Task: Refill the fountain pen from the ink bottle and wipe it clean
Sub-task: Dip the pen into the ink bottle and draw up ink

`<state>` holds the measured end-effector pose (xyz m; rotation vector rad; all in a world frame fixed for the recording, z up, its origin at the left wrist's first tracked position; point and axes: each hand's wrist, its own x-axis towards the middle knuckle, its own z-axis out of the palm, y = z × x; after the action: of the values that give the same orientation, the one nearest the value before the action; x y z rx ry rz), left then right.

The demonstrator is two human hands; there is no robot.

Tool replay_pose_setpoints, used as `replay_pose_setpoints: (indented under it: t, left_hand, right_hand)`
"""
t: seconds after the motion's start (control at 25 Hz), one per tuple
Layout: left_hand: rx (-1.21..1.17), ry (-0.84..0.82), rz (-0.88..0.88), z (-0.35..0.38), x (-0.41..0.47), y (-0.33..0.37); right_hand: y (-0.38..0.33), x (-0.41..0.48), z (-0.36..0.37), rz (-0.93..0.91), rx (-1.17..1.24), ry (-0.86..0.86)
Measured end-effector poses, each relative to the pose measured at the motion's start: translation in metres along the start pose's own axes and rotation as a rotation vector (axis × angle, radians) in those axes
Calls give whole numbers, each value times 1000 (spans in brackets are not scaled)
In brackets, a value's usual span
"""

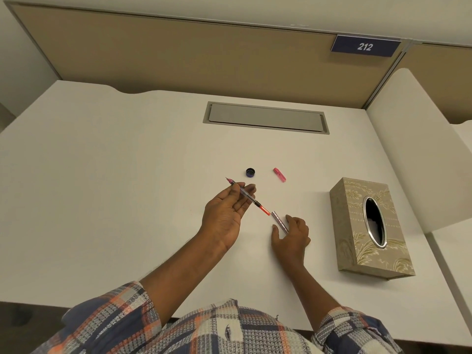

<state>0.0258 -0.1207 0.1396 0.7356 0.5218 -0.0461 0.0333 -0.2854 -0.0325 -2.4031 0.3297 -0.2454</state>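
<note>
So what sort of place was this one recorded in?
Probably an office cubicle or study carrel: a tan partition panel behind the white desk, its number plate reading 212, a grey cable hatch in the desktop.

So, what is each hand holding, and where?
The left hand pinches the pen section at its middle; the right hand grips the barrel by its near end.
</note>
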Motion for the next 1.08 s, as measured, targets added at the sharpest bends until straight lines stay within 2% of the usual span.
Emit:
replay_pose_setpoints:
  t: [0.4,0.64,0.68,0.76,0.88,0.96,1.08]
  left_hand:
    - [-32,1,-5,-2,0,-1]
    - [-77,22,-13,-4,5,2]
    - [-90,31,-18,-3,7,3]
    - [-115,45,-25,-2,10,3]
    - [-146,46,-34,1,13,2]
    - [-147,29,-44,3,12,2]
    - [-101,4,-49,5,10,0]
  right_hand:
    - [-2,0,-3,24,44,-16]
    - [-32,0,-34,-11,299,264]
    - [-47,1,-44,23,402,230]
    - [-83,1,-64,113,586,50]
    - [-124,-5,-85,189,731,-223]
    - [-136,-9,-92,201,788,-273]
    - [-139,-11,-98,208,832,-238]
